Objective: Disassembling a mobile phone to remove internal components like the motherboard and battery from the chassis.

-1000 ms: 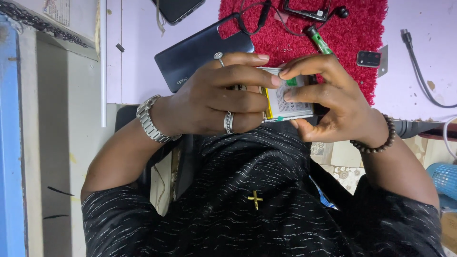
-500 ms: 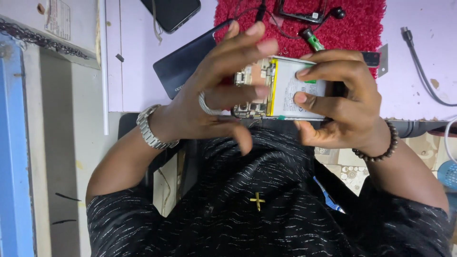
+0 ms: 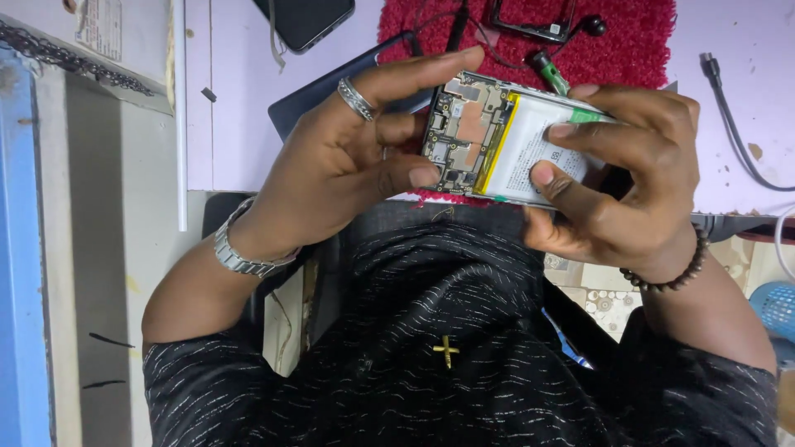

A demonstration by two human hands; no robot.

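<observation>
I hold an opened phone (image 3: pixel 505 141) with its back off, so the circuit board and a white battery with a yellow edge show. My left hand (image 3: pixel 331 174), with a ring and a metal watch, grips the board end: the thumb presses the board's lower edge and the index finger reaches over the top. My right hand (image 3: pixel 629 199), with a bead bracelet, clasps the battery end, fingers lying across the battery. The phone is just above the near edge of the table, over my dark shirt.
A pale purple table (image 3: pixel 232 124) carries a red fuzzy mat (image 3: pixel 629 41) with a green-tipped tool (image 3: pixel 551 73) and earphones. A dark blue phone cover (image 3: pixel 306 103) lies under my left hand, a black phone (image 3: pixel 306 21) beyond it. A black cable (image 3: pixel 729 108) runs at right; a blue basket (image 3: pixel 774 306) sits below.
My left hand's fingers have lifted off and spread, uncovering the circuit board they hid a second ago. The phone has been tilted and raised slightly in both hands.
</observation>
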